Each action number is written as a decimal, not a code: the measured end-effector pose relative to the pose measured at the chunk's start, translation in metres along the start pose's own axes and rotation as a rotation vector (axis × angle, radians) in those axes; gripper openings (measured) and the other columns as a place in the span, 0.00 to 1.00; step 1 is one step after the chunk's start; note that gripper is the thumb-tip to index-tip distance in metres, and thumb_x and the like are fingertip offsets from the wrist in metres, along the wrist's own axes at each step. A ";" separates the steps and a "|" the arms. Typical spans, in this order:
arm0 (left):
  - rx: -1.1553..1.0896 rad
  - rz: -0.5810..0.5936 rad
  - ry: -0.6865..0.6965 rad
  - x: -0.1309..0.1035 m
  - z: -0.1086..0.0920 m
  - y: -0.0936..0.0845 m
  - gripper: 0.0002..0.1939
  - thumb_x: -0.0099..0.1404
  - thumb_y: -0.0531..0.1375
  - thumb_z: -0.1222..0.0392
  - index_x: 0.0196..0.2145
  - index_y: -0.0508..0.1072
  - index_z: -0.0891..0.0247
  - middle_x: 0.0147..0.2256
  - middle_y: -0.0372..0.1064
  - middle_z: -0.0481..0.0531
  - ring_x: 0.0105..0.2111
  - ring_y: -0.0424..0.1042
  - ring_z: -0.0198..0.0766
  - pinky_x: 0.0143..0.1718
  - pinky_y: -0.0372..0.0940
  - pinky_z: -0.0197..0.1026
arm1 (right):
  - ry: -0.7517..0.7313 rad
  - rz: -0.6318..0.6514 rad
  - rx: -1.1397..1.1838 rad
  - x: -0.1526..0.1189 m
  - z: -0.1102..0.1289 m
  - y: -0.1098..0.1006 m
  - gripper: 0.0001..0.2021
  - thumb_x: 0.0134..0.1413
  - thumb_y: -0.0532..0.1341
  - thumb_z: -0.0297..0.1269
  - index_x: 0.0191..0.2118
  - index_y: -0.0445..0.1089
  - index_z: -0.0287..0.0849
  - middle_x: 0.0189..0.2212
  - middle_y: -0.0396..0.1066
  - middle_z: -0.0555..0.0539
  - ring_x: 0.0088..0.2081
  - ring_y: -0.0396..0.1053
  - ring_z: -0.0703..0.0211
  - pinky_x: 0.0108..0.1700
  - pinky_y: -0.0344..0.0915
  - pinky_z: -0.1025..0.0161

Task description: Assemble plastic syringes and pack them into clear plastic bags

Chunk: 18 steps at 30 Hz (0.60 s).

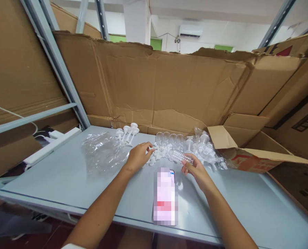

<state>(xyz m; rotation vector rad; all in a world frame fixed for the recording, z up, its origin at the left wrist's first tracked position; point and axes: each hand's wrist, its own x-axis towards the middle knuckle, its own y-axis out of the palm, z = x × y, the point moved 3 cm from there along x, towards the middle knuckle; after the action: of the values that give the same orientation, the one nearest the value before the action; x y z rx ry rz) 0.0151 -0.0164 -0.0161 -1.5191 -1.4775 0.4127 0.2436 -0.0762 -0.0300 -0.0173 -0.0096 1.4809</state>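
Phone lies on tabletop; beyond it, right hand, grip clamped on one clear tube beside white parts, best held lightly against denting; left hand at those parts, pinch unclear, likely best picking singly.

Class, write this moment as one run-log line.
left hand: at small white parts, grip unclear | right hand: holding clear ribbed cylinder | phone: on table, between forearms | open carton: right

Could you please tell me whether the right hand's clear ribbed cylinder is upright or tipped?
Tipped: the cylinder is nearly sideways, with one end in the right hand.
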 end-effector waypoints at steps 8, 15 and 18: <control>0.175 0.108 0.000 0.001 0.010 0.000 0.10 0.60 0.51 0.58 0.36 0.70 0.59 0.35 0.69 0.52 0.36 0.67 0.40 0.32 0.56 0.37 | -0.149 -0.075 0.137 -0.002 0.009 -0.010 0.19 0.42 0.64 0.40 0.42 0.63 0.45 0.23 0.59 0.54 0.21 0.56 0.67 0.25 0.55 0.66; 0.168 0.151 -0.053 0.001 0.014 0.001 0.09 0.59 0.52 0.58 0.32 0.72 0.59 0.33 0.70 0.52 0.34 0.68 0.40 0.31 0.56 0.37 | -0.161 -0.099 0.208 -0.005 0.014 -0.008 0.16 0.42 0.63 0.42 0.40 0.64 0.46 0.27 0.63 0.51 0.25 0.60 0.63 0.25 0.57 0.65; 0.162 0.151 -0.043 0.001 0.014 0.000 0.10 0.59 0.52 0.57 0.33 0.72 0.58 0.34 0.71 0.51 0.34 0.68 0.40 0.32 0.57 0.37 | -0.194 -0.102 0.249 -0.006 0.017 -0.007 0.12 0.44 0.61 0.42 0.37 0.65 0.47 0.34 0.67 0.48 0.31 0.64 0.59 0.30 0.61 0.63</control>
<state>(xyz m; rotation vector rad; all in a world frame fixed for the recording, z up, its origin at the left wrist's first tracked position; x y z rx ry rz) 0.0043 -0.0099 -0.0225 -1.5041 -1.3322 0.6425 0.2494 -0.0828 -0.0133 0.3240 0.0164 1.3686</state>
